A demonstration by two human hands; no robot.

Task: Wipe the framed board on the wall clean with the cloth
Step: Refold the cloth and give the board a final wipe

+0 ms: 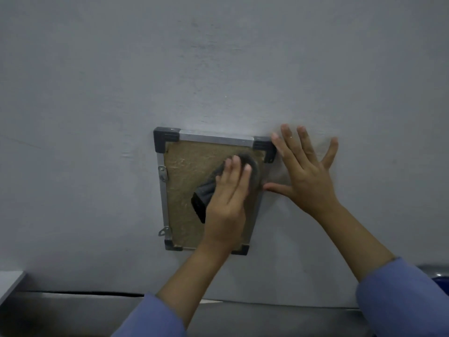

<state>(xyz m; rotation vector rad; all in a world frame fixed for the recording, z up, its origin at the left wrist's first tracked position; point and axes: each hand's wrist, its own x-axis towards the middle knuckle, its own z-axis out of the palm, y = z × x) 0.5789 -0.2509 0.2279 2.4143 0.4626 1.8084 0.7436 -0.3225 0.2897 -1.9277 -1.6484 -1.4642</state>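
Pale grey wall [218,69] fills almost the whole view, seen from the person's head, with a darker ledge along the bottom edge; one framed board [181,190] hangs on this wall a little below centre, and everything else is placed from it. One board only: a brown, rough-looking panel in a thin metal frame with four dark plastic corner caps and two small metal hangers on its left rail; its long axis runs up and down.

One dark grey cloth [209,190] lies flat on the board's panel, in its upper right part, stretched on a slant from the board's middle up toward its top right corner.

Two hands are in view, both on blue-sleeved arms rising from below the board. One left hand [226,207] lies over the cloth with straight fingers pressing it against the panel, fingertips pointing up toward the top rail; it is not curled round the cloth. One right hand [306,173] is spread flat on the wall just right of the board, thumb touching or almost touching the right rail, apparently steadying.

Judging from this, the left hand is the one working; the uncovered lower and left parts of the panel lie down and to the left of it, so the next strokes likely go that way.
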